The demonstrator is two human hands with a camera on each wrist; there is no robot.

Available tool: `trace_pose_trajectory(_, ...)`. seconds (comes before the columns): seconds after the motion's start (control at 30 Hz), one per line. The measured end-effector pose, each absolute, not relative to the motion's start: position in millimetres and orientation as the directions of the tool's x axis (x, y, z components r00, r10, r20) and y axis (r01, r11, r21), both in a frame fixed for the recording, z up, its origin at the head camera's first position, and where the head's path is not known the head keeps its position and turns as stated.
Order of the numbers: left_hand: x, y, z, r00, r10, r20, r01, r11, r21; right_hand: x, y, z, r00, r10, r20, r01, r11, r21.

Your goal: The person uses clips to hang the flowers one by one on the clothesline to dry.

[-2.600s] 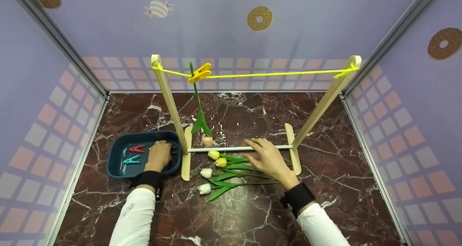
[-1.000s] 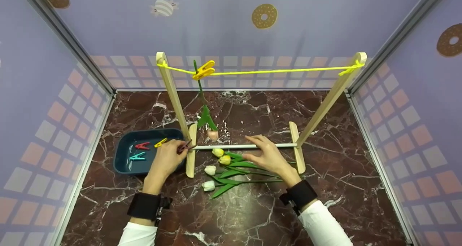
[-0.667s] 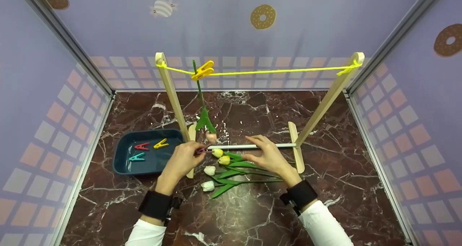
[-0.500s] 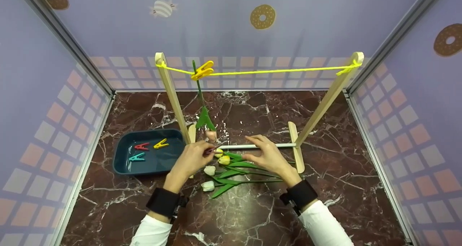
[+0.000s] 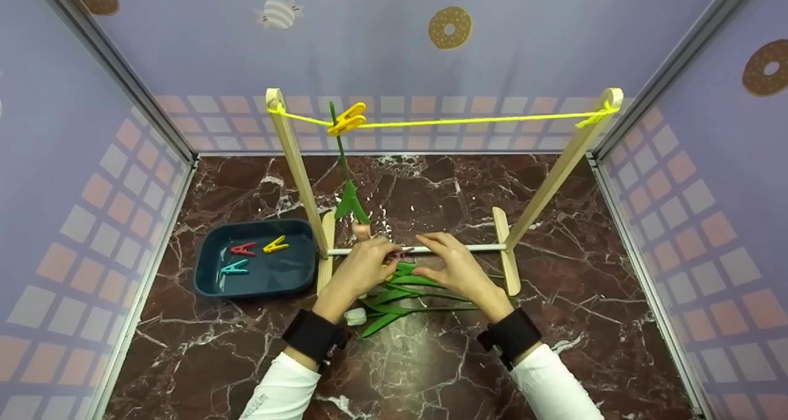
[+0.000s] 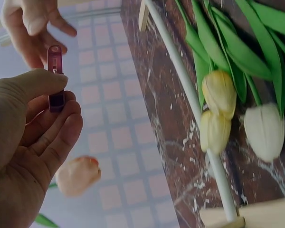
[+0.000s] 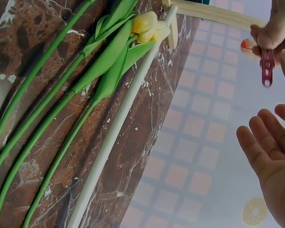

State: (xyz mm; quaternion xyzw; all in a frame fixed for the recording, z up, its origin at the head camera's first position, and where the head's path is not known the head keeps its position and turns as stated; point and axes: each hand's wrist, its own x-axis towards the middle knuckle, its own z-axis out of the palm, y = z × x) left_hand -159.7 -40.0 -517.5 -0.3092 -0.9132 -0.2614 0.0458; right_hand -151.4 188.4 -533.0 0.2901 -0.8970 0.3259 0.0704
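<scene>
My left hand (image 5: 362, 267) pinches a purple clothespin (image 6: 56, 78) between thumb and fingers, above the white crossbar (image 5: 471, 248). Facing it from the right is my right hand (image 5: 458, 269), fingers spread and holding nothing; the left wrist view shows the clothespin close to those fingers. Below both hands, tulips with yellow heads (image 6: 219, 92) and white heads (image 6: 265, 133) lie side by side on the marble-patterned surface, stems to the right. In the head view my left hand hides some of the heads. A pink tulip (image 5: 361, 230) hangs head down from a yellow line (image 5: 462, 122), clipped by a yellow clothespin (image 5: 348, 119).
Two wooden posts, left (image 5: 297, 173) and right (image 5: 557, 177), hold the line up. To the left stands a dark blue tray (image 5: 203, 272) containing a red clothespin (image 5: 244, 249), a yellow one and a teal clothespin (image 5: 234, 267). Patterned panels enclose the back and sides.
My left hand has come out of the tray with the purple clothespin and moved right, over the tulip heads, toward my right hand. The right hand has stayed nearly still.
</scene>
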Motion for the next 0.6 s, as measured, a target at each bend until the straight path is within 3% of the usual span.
trace_pose_trajectory(0.3, -158.4, -20.9, -521.2, -0.756, 0.600, 0.263, 0.652, 0.650, 0.391, -145.4, 182.5, -541.7, -0.756, -0.509, 0.410, -0.643, 0.696, -0.321)
trace_pose_trajectory(0.6, -156.6, -13.2, -523.2, -0.771, 0.577, 0.271, 0.635, 0.656, 0.408, -143.8, 185.3, -546.4, -0.733, -0.505, 0.456, -0.655, 0.704, -0.274)
